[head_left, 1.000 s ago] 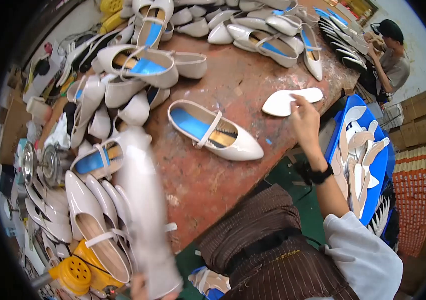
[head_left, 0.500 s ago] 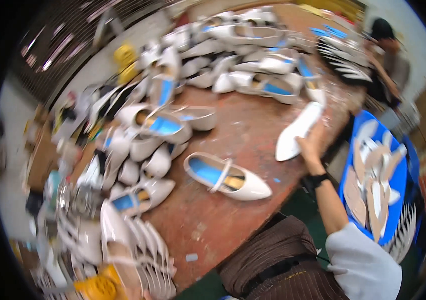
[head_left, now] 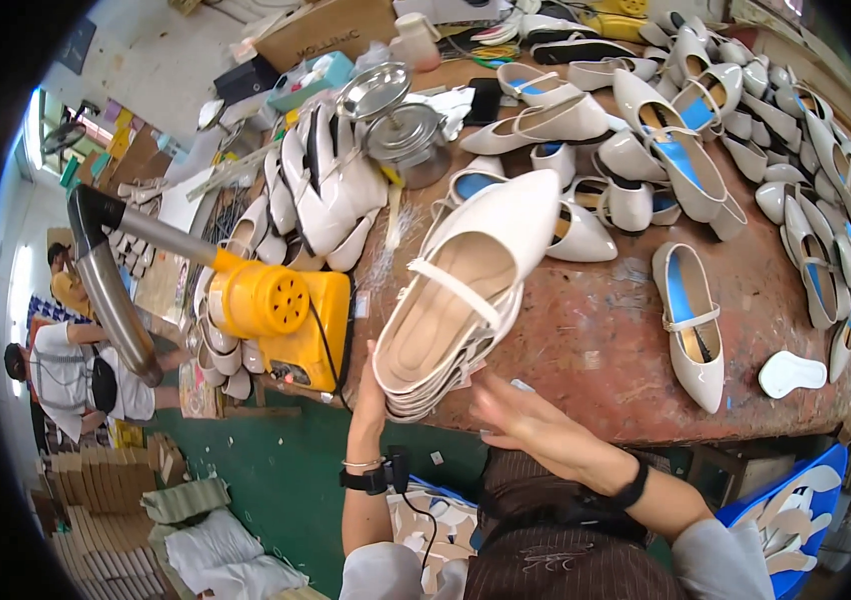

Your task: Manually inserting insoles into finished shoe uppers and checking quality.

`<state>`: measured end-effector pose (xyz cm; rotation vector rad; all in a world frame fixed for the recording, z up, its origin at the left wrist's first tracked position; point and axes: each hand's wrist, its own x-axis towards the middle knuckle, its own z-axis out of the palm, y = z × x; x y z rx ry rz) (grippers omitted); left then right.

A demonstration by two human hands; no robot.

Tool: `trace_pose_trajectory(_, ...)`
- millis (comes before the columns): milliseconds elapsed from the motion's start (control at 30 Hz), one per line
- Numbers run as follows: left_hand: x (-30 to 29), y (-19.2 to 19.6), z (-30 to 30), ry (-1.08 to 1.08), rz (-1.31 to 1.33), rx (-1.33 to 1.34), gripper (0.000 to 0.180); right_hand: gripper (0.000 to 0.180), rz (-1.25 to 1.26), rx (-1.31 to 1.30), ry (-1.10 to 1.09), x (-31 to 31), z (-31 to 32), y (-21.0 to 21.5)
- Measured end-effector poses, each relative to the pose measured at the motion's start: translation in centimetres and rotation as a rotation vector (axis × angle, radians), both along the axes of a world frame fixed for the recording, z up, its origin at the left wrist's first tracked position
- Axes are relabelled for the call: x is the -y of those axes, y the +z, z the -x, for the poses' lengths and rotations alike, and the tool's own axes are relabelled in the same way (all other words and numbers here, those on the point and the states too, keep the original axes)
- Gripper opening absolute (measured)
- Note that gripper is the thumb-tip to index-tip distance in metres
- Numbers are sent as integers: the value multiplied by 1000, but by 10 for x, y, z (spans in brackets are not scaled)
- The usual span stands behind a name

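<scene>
Gripping cream shoe (head_left: 471, 290) in left hand (head_left: 371, 385), right hand (head_left: 526, 425) open, cluttered brown workbench (head_left: 596, 350)

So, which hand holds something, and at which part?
The left hand grips the cream pointed strap shoe at its heel end. The right hand holds nothing.

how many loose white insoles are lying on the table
1 that shows: a white insole near the table's right front edge, beside a lone white shoe. Others may be hidden under the shoe piles.
</scene>
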<state>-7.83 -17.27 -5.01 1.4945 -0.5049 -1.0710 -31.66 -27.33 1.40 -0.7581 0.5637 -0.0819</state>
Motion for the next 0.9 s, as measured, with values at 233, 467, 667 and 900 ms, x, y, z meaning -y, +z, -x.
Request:
trace_pose_trajectory(233,3,8,10,-245,-8,453,65,66,-102,-93,-150,-4,-51,-7)
trace_pose_trajectory(467,4,25,38,-310,-55,723,86,58,-124,-209,-499,-12,-39,-16)
trace_pose_trajectory(667,13,29,38,-158,100,720,69,44,99,-224,-553,-19,-38,-13)
trace_pose_trajectory(900,34,-10,14,-9,-163,412,68,42,167,-251,-507,-17,-34,-43)
